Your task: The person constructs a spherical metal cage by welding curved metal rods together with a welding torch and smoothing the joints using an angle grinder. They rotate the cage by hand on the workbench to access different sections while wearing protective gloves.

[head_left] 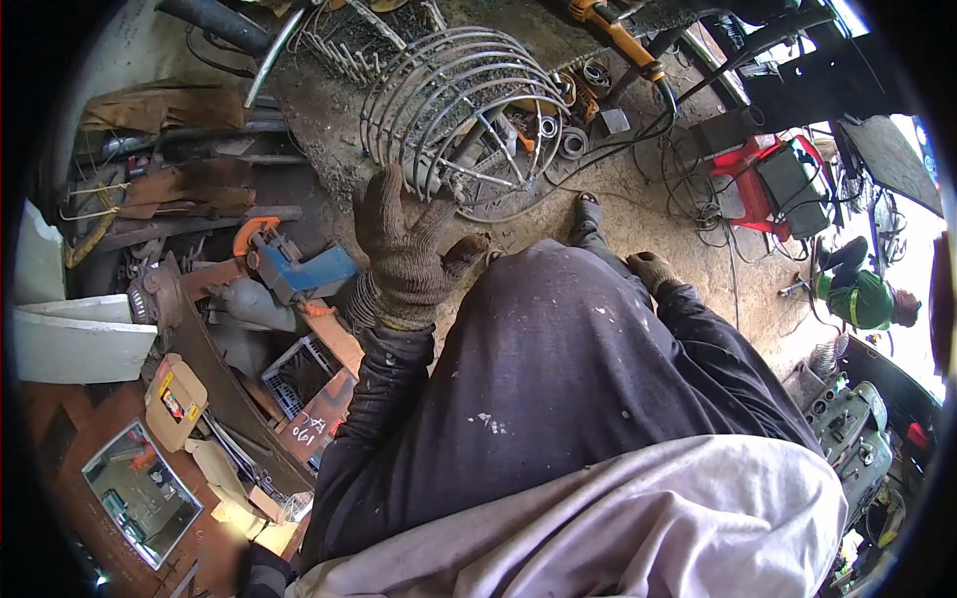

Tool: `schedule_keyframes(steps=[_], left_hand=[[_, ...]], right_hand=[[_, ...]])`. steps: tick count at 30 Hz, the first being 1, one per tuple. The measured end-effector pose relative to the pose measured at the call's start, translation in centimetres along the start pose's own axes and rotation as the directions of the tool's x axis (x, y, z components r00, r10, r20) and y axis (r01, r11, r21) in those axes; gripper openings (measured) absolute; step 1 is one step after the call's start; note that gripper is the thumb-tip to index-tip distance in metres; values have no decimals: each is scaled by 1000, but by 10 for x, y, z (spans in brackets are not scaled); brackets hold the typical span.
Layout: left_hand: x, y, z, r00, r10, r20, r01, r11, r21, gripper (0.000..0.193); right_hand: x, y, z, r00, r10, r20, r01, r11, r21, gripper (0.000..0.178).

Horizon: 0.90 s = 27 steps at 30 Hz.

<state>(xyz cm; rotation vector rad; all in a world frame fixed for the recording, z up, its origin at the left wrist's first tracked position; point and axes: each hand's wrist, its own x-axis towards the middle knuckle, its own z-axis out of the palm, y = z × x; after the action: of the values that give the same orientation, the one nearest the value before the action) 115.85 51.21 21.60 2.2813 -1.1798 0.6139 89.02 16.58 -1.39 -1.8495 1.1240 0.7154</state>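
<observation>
My left hand (404, 244), in a knitted brown-grey work glove, is raised at the near left rim of a round cage of bent metal rods (461, 100). Its fingers are spread with the thumb held out to the right, and nothing shows in its grasp. The fingertips overlap the cage's rim; whether they touch it I cannot tell. My right hand (653, 271), gloved as well, rests by my dark-trousered leg, fingers loosely out and holding nothing visible. Bearing rings (572, 143) and other metal parts lie behind and beside the cage.
An orange angle grinder (623, 42) lies at the far side, its cable trailing across the floor. To the right stand a red plastic stool (750, 184) and a grey box with cables. A person in green (859, 299) crouches at far right. Scrap, a blue-and-orange tool (299, 261) and a white bin (85, 339) crowd the left.
</observation>
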Motion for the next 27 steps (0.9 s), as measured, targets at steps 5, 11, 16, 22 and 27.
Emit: schedule_keyframes(steps=[5, 11, 16, 22, 27], left_hand=[[0, 3, 2, 1000, -5, 7, 5, 1000, 19, 59], [-2, 9, -3, 999, -34, 31, 33, 999, 26, 61], [0, 7, 0, 1000, -19, 17, 19, 1000, 25, 63], [5, 10, -1, 1000, -21, -1, 21, 999, -36, 57], [9, 8, 1, 1000, 16, -6, -16, 999, 34, 63]], right_hand=[[7, 8, 3, 1000, 5, -5, -5, 1000, 0, 47], [19, 20, 8, 1000, 7, 5, -7, 1000, -4, 48], [3, 6, 0, 1000, -7, 26, 9, 998, -60, 50], [-1, 3, -1, 1000, 1, 12, 0, 998, -63, 50], [0, 6, -1, 999, 13, 40, -11, 999, -46, 54]])
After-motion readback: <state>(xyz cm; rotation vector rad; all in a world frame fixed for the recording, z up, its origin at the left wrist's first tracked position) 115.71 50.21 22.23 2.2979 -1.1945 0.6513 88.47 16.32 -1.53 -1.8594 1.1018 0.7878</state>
